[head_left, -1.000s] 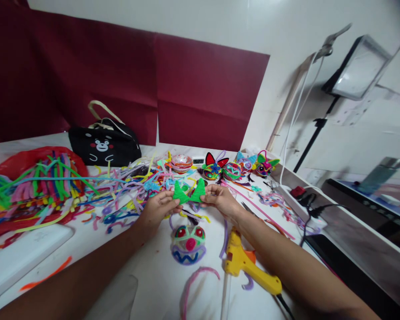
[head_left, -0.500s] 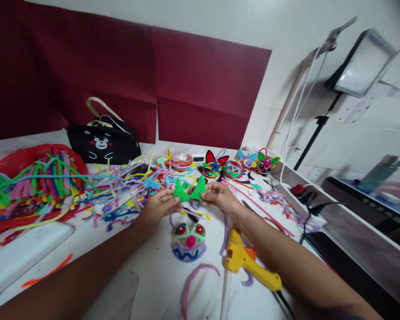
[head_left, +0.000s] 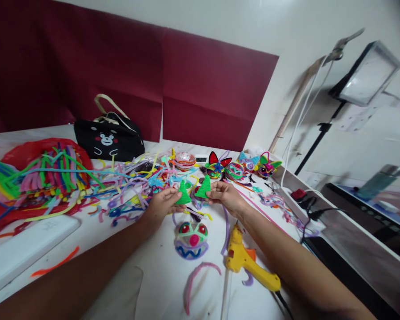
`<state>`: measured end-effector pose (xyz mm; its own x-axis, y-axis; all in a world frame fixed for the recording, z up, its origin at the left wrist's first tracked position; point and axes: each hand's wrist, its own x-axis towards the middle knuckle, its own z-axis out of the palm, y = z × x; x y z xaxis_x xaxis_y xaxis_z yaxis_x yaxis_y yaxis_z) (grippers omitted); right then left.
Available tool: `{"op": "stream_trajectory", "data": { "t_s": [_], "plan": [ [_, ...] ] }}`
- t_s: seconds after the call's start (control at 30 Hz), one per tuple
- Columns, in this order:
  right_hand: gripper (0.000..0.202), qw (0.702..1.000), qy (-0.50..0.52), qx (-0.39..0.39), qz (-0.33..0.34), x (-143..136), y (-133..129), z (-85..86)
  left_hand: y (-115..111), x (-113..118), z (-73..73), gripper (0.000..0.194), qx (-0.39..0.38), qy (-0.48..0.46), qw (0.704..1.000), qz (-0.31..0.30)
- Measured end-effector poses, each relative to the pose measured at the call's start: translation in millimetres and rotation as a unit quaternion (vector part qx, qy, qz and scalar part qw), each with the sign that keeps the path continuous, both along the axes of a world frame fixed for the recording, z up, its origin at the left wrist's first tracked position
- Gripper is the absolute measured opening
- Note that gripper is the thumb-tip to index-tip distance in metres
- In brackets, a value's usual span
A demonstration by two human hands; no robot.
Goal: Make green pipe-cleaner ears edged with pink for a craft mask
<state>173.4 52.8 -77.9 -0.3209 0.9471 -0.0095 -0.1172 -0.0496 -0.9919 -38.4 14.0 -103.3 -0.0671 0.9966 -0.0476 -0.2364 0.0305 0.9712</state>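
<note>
Between thumb and fingers, my left hand [head_left: 162, 203] pinches a green fuzzy triangular piece [head_left: 184, 194]. A matching green triangular piece [head_left: 203, 189] is pinched in my right hand [head_left: 227, 196]. The two pieces are held up side by side with a small gap between them. Below them on the white table lies a round face ornament [head_left: 191, 240] with red eyes, a pink nose and a blue zigzag mouth. A yellow glue gun [head_left: 248, 262] lies to its right, under my right forearm. A pink curved strip [head_left: 200, 280] rests in front of the ornament.
Loose colourful pipe cleaners [head_left: 133, 182] spread behind my left hand, beside a red bag [head_left: 16, 153] of more. Several finished ornaments [head_left: 235, 170] sit at the back. A black bag [head_left: 110, 141], a white box-like object [head_left: 33, 244] and a power strip with cables [head_left: 315, 226] surround them.
The two green pieces have moved slightly apart and are turned a little. The whole view has shifted slightly, so most things appear farther right.
</note>
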Motion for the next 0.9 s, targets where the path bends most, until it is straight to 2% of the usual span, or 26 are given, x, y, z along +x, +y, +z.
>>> {"op": "stream_trajectory", "data": {
  "t_s": [0.13, 0.27, 0.43, 0.6, 0.9],
  "plan": [
    [0.036, 0.999, -0.032, -0.01, 0.005, 3.7, 1.7, 10.0, 1.3, 0.8, 1.2, 0.017, -0.007, -0.002, 1.0, 0.019],
    [0.035, 0.998, -0.054, -0.022, 0.0, 9.7, -4.1, 11.8, 0.5, 0.4, 2.1, 0.023, -0.008, -0.002, 1.0, 0.019],
    [0.036, 0.997, -0.063, -0.033, -0.015, 22.1, -22.2, 4.5, -0.8, -0.3, 2.1, 0.026, -0.016, -0.009, 1.0, -0.008],
    [0.036, 0.996, -0.079, -0.026, -0.03, 37.1, -36.5, -4.9, -0.2, -3.6, 2.3, 0.015, -0.021, -0.028, 0.999, -0.028],
    [0.035, 0.983, -0.173, 0.025, -0.064, 53.6, -39.2, -19.6, -1.2, -4.2, 2.6, 0.024, -0.009, 0.017, 1.0, -0.016]
  ]
}}
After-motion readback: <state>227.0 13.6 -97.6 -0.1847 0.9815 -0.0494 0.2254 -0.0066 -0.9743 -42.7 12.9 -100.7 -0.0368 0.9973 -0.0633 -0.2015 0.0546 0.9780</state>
